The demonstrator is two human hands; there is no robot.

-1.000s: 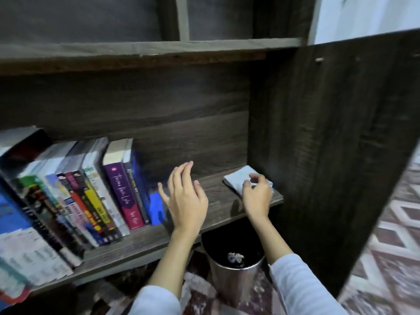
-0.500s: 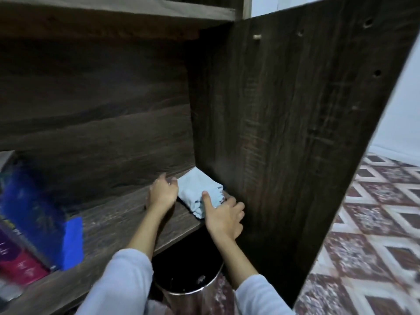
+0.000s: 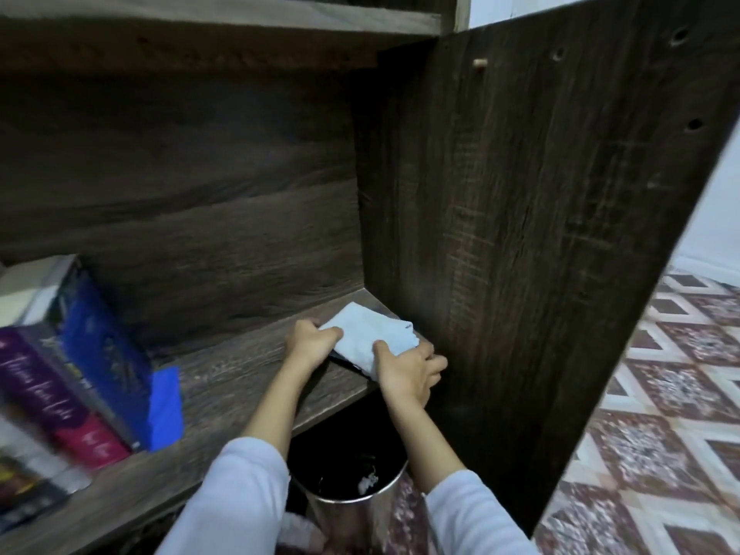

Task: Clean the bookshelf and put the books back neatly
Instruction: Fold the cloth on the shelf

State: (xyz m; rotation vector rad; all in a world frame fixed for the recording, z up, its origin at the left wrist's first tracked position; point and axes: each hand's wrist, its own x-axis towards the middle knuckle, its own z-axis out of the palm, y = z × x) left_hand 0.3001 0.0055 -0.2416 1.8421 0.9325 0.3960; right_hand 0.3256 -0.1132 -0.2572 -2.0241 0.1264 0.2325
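Note:
A folded pale blue cloth (image 3: 370, 336) lies at the right end of the dark wooden shelf board (image 3: 240, 378), against the side panel. My left hand (image 3: 310, 344) grips the cloth's left edge with curled fingers. My right hand (image 3: 408, 372) holds its near right edge, thumb on top. A row of leaning books (image 3: 76, 378) stands at the shelf's left end, a blue one outermost and a purple one beside it.
The bookshelf's tall side panel (image 3: 540, 234) rises on the right. A shiny metal bin (image 3: 352, 498) with crumpled scraps inside stands below the shelf edge. Patterned floor tiles (image 3: 660, 414) spread out to the right. Another shelf board (image 3: 220, 18) runs overhead.
My left hand moved from mid-shelf to the cloth and now grips its left edge. The view swung right, so most books left the frame.

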